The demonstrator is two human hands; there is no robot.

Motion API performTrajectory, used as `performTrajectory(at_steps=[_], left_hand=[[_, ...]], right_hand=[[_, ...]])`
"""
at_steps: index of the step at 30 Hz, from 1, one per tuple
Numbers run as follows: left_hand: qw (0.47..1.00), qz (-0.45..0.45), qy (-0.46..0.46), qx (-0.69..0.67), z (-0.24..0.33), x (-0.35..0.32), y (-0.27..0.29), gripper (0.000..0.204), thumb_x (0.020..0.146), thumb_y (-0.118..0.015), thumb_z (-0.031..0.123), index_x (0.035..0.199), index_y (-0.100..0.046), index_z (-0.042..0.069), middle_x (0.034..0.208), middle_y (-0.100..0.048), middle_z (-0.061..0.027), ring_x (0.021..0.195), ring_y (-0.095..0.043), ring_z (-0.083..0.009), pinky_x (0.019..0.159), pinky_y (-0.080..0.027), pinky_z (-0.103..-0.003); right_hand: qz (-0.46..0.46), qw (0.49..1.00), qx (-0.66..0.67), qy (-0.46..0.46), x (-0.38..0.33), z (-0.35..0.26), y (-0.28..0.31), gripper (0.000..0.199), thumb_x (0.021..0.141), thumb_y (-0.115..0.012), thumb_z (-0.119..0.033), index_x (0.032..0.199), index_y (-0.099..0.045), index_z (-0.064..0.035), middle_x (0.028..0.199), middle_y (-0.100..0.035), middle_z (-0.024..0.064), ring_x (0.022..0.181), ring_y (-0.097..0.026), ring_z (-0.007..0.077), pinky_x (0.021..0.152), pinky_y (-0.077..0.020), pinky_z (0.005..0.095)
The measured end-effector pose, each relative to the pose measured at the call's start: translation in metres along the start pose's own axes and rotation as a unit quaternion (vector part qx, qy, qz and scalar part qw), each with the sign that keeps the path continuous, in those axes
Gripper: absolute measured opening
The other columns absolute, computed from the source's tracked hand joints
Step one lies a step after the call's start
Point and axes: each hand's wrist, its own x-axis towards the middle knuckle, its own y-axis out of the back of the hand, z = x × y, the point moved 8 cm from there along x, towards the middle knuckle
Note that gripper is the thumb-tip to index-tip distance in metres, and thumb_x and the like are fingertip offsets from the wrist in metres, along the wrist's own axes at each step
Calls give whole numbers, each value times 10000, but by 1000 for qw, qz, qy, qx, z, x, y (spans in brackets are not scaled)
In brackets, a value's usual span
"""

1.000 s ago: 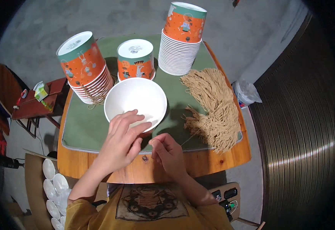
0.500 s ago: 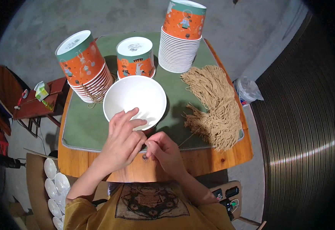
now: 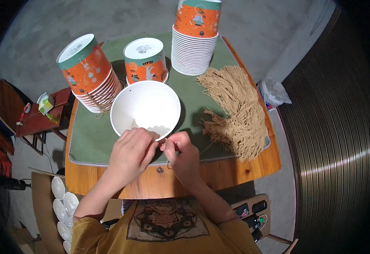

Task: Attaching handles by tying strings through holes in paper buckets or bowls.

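Observation:
A white-lined paper bucket (image 3: 145, 103) stands mouth up on the green mat, a small dark hole in its far wall. My left hand (image 3: 132, 152) is closed at its near rim, fingers over the edge. Close beside it, at the rim's right side, my right hand (image 3: 180, 154) pinches a thin tan string. Part of the string dangles under the right hand, and a strand shows toward the bundle of tan strings (image 3: 240, 110) on the right. My fingers hide the exact spot where string and rim meet.
Behind the bucket stand upturned orange-and-green paper buckets: a left stack (image 3: 90, 70) with string on it, a short middle one (image 3: 147, 63) and a tall right stack (image 3: 194, 46). Clear plastic lids (image 3: 60, 209) fill a carton at lower left. A red bench (image 3: 54, 112) stands left.
My left hand has moved from inside the bucket's mouth to its near rim, fingers now curled. My right hand has risen slightly toward the rim. The view has shifted a little.

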Motion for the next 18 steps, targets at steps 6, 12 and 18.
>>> performTrajectory(at_steps=[6,12,18], left_hand=[[998,-24,32,-43,-1,4,0,167,823,-630,55,983,-591,25,819,-588,-105,757,-584,-301,698,-464,-393],[980,-95,121,-123,-14,11,-3,198,899,-568,99,1083,-605,35,879,-640,-147,819,-632,-336,729,-497,-418],[937,-254,145,-193,-34,31,-18,208,946,-516,140,1109,-612,53,912,-666,-158,833,-641,-318,750,-501,-371]], right_hand=[[-8,1000,3,-24,4,1,-1,97,888,-601,-96,902,-535,-26,734,-641,98,649,-638,171,615,-506,320],[-7,999,21,-30,6,3,-2,102,885,-605,-102,900,-544,-20,727,-641,109,647,-644,197,607,-505,333],[-21,998,6,-53,7,8,-3,128,889,-603,-127,906,-549,-12,735,-651,122,656,-656,193,609,-508,340]])
